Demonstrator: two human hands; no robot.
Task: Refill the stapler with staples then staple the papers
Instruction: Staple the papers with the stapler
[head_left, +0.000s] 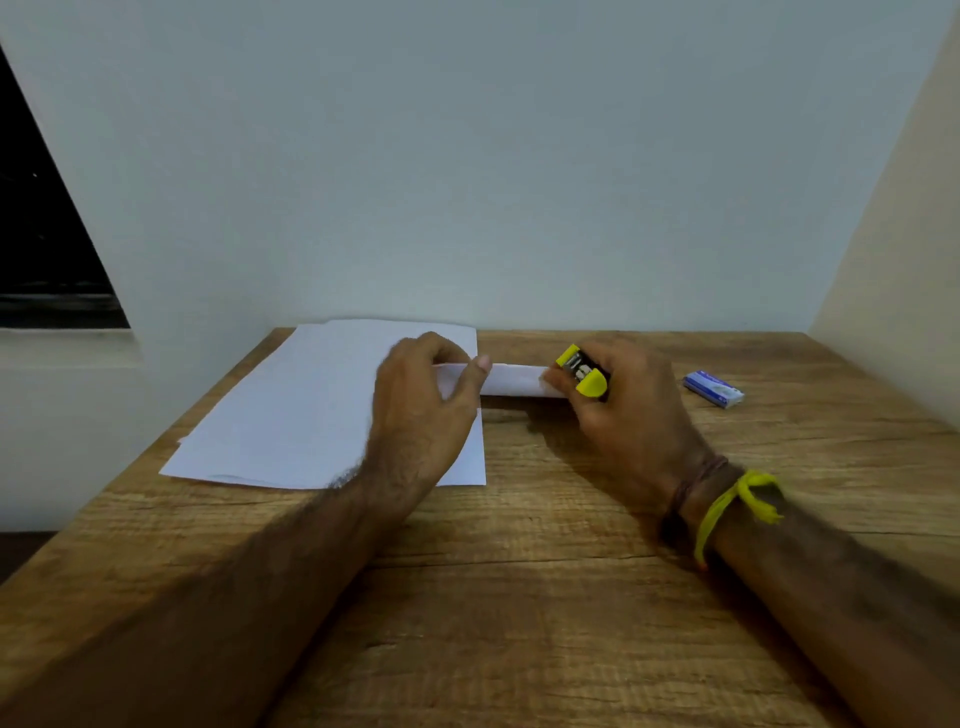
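We cannot make out where the folded papers (511, 382) end on either side: our left hand (423, 410) covers one end, pinching it between curled fingers and thumb, and our right hand (631, 410) hides the other. The right hand grips the yellow and black stapler (582, 371) just right of centre frame, its mouth set over the edge of that held paper, and most of its body is buried in the palm. A stack of loose sheets (311, 410) lies flat at centre left on the wooden table (519, 597), partly covered by the left hand and wrist. At the right, well apart from the stapler, lies a small blue staple box (714, 388); its printing is too blurred to read. A yellow thread (727, 506) circles the right wrist.
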